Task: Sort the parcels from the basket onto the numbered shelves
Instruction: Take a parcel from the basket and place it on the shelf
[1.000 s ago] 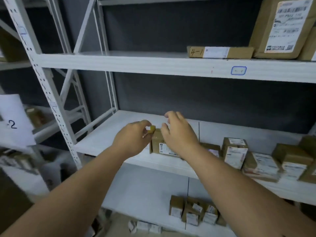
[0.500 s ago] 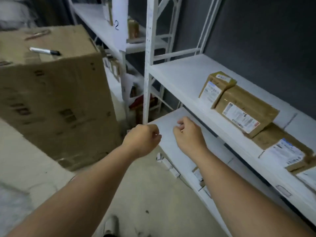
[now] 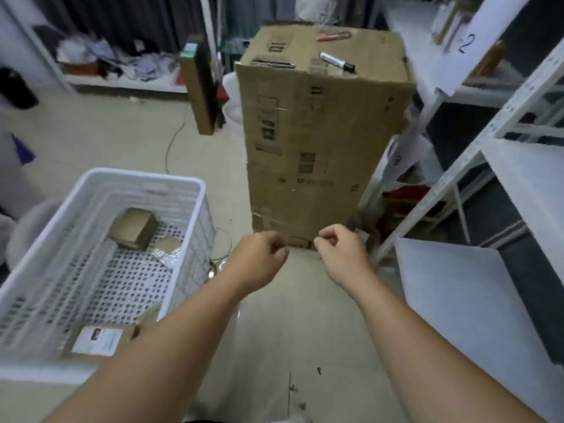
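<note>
Tall cardboard box upright on floor, 12 o'clock. Marker lying on its top, with reddish object, blurred, farther back. Narrow cardboard piece standing at 11 o'clock. Thin cable trailing across floor nearby.

Head camera looks steeply down, close above hands.
</note>
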